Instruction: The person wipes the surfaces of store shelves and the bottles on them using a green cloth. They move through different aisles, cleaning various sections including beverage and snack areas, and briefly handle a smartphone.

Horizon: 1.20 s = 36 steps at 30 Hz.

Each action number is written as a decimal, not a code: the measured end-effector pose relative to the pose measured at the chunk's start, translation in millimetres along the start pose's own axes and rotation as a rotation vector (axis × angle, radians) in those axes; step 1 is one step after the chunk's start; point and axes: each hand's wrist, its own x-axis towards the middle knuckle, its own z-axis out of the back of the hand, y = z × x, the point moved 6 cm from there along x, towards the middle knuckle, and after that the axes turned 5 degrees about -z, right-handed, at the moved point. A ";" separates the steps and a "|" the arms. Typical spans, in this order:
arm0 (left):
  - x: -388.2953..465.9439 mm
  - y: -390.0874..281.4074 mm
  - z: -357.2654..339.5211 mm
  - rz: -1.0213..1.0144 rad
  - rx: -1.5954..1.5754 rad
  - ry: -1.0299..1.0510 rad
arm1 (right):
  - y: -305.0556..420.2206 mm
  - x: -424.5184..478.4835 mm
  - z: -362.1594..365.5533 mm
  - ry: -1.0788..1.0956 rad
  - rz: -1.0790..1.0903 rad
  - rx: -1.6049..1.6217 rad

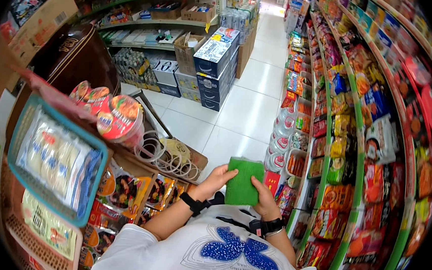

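Observation:
A folded green cloth [243, 183] is held flat in front of my chest, between both hands. My left hand [218, 178] grips its left edge, with the thumb lying on top. On the opposite edge, my right hand [265, 196] holds it the same way, thumb over the surface. The fingers beneath the cloth are hidden. Black straps circle both wrists. Close by on the right stand shelves [359, 146] packed with bagged snacks and instant noodles.
At left, a teal plastic basket [96, 186] holds packaged food, above a pink basket [39, 252]. Noodle cups [120, 118] and white wire rings [176, 158] sit nearby. Boxed drinks [215, 70] are stacked on the tiled floor [235, 136]. Clear plastic bottles [279, 147] line the right shelf's foot.

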 end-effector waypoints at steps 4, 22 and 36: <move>65.4 -38.1 42.8 -0.102 0.244 -0.132 | 59.3 68.4 -21.5 -0.091 0.045 -0.047; 210.8 -89.1 257.9 -0.052 -0.214 -0.980 | 282.0 407.6 -83.6 0.082 -0.334 -0.259; 252.8 -152.8 402.2 -0.083 -0.361 -1.269 | 260.5 638.5 -254.8 0.363 -0.492 -0.816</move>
